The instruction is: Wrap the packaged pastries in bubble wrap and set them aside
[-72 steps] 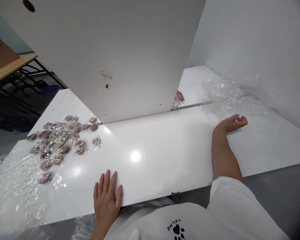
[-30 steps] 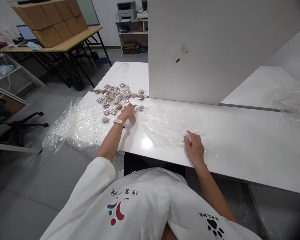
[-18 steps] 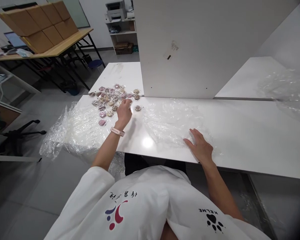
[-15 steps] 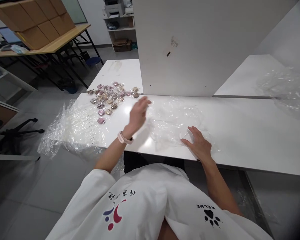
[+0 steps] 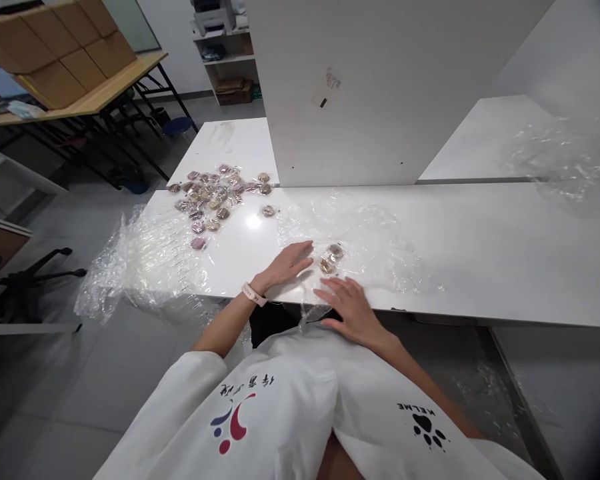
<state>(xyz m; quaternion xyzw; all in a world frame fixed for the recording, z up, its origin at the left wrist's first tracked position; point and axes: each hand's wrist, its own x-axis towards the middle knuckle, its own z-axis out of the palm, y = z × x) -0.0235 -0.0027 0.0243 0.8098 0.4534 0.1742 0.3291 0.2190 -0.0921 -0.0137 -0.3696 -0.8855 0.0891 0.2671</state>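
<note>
White tabletop (image 5: 500,253), parted fingers (image 5: 298,253) beside packets (image 5: 327,265)

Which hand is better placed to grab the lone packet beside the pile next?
Left, I'd say. The left hand is nearer the lone packet and the pile; the right hand is farther off and would likely have to reach past the left.

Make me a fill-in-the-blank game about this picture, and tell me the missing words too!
1. The wristband is on the person's ____ wrist.
2. The left hand is nearer the big pile of wrapped pieces than the ____ hand.
3. The shirt is mostly ____ in colour.
4. The stool's seat is coloured ____.

Missing words: left; right; white; blue.
</note>
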